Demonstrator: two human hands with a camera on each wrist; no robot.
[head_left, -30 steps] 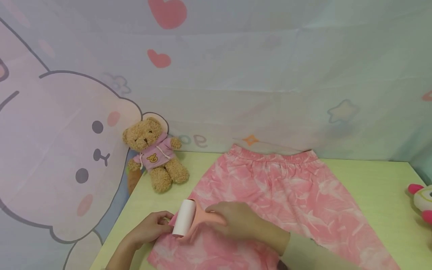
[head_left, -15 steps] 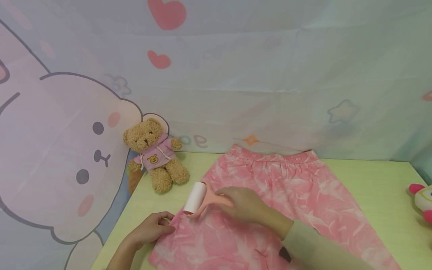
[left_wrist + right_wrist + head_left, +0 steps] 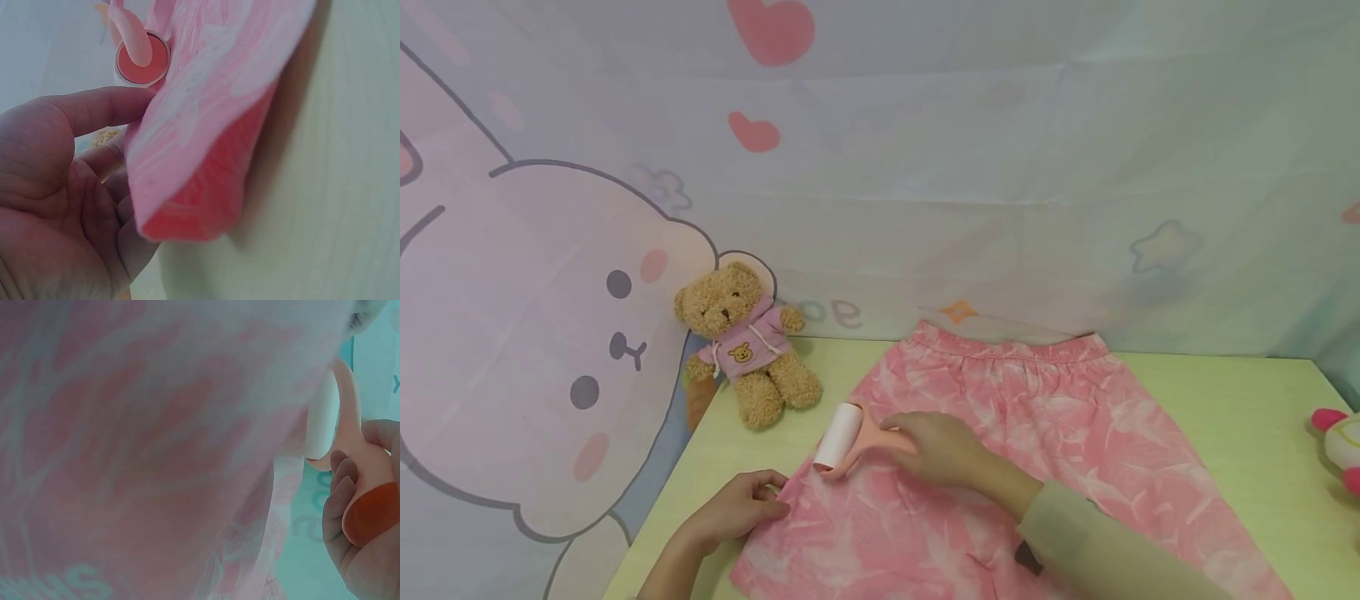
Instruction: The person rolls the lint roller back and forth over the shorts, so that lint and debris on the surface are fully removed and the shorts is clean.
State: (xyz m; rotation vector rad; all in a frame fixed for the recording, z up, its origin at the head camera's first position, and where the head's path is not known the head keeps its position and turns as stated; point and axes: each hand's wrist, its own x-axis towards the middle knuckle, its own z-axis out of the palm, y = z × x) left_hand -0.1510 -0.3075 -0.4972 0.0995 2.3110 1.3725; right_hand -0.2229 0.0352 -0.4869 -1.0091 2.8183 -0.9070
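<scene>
A pink skirt (image 3: 1030, 433) with white feather-like marks and a gathered waistband lies spread on the table. My right hand (image 3: 940, 450) grips the peach handle of a lint roller (image 3: 840, 437), whose white roll rests on the skirt near its left edge. In the right wrist view, the fingers curl round the lint roller's handle (image 3: 369, 456). My left hand (image 3: 741, 508) pinches the skirt's left edge, thumb above and the other fingers beneath. The left wrist view shows the lifted hem (image 3: 194, 212) hanging in an open fold beside that hand (image 3: 62, 181).
A teddy bear (image 3: 745, 342) in a purple hoodie sits at the table's back left. Part of a pink and white plush toy (image 3: 1343, 446) shows at the right edge. A printed cloth backdrop (image 3: 1000, 167) rises behind the pale green table (image 3: 1217, 400).
Over the last second my right hand has moved the lint roller up and slightly right along the skirt's left side, with little movement in the last half second. My left hand stays in place.
</scene>
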